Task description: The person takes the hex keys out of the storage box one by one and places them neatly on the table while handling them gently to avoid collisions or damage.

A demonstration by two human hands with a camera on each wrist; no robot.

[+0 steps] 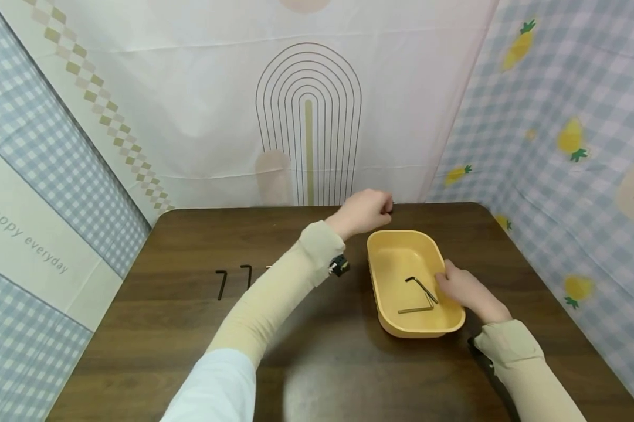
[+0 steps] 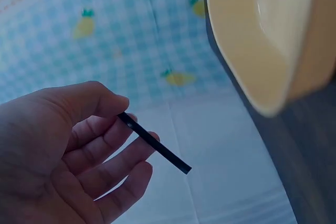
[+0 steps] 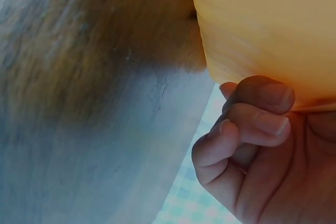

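Note:
My left hand (image 1: 363, 212) is up beyond the far left corner of a yellow plastic basket (image 1: 396, 253). In the left wrist view its thumb and fingers pinch a black hex key (image 2: 160, 146), of which a straight length shows; the rest is hidden in the hand. My right hand (image 1: 465, 288) grips the basket's right side, thumb over the rim and fingers curled against the outer wall (image 3: 262, 40). Inside the basket lie a dark hex key (image 1: 423, 290) and a brass-coloured hex key (image 1: 414, 310), touching or crossing near their ends.
On the left of the brown wooden table (image 1: 153, 328) lie two black hex keys, an outer one (image 1: 222, 285) and an inner one (image 1: 250, 274). A small brass-coloured tip (image 1: 268, 267) shows beside my left sleeve, which hides the rest. Fabric curtains (image 1: 211, 117) stand behind and at both sides.

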